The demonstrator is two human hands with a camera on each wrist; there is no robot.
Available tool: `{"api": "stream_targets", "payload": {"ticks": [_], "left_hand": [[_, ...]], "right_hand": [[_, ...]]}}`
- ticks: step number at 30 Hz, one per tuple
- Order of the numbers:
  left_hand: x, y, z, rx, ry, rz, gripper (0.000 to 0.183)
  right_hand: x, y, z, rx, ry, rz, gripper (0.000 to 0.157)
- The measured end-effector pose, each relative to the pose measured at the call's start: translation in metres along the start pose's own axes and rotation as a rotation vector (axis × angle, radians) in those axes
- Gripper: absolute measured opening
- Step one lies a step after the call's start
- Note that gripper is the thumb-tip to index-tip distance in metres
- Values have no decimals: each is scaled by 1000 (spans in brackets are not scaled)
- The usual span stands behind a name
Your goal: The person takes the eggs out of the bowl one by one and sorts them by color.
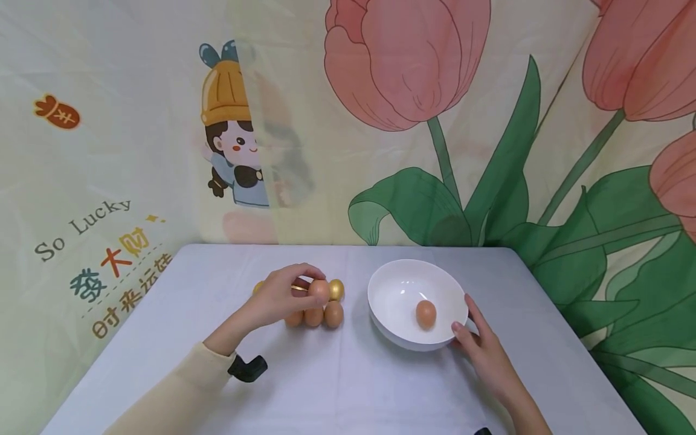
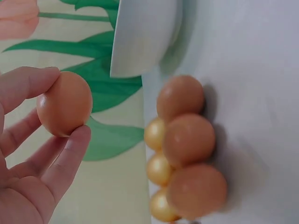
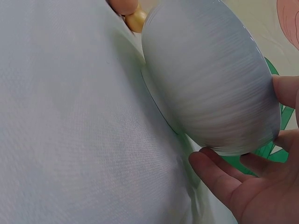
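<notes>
My left hand (image 1: 276,296) pinches a brown egg (image 2: 66,105) between thumb and fingers, held up above the other eggs. Below it, three brown eggs (image 2: 189,138) stand in a row, with golden eggs (image 2: 160,169) behind them; the hand partly hides this group in the head view. To the right is a white bowl (image 1: 394,293) with one brown egg (image 1: 426,315) inside. My right hand (image 1: 486,350) grips the bowl's right side, thumb at the rim and fingers (image 3: 217,175) against the outside and underneath.
A white cloth (image 1: 348,386) covers the table. Behind it hangs a backdrop (image 1: 304,90) printed with tulips and a cartoon figure. A black strap piece (image 1: 248,368) sticks out at the left cuff.
</notes>
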State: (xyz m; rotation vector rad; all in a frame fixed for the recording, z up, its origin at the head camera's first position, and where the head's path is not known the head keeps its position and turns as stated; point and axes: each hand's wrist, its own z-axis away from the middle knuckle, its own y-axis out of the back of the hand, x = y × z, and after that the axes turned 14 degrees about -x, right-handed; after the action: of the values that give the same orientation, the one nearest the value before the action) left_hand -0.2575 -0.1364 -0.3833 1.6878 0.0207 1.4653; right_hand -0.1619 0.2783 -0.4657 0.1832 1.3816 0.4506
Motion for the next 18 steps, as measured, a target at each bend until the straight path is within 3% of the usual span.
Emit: {"api": "stream_targets", "payload": {"ticks": [10,18], "left_hand": [[-38,24,32,56,-7,-18,45],[-68,31,47,76,4,-45,44]], "right_hand": [[-1,0,0,7,-6,2,87],[0,0,-1,5,-9,-3,88]]}}
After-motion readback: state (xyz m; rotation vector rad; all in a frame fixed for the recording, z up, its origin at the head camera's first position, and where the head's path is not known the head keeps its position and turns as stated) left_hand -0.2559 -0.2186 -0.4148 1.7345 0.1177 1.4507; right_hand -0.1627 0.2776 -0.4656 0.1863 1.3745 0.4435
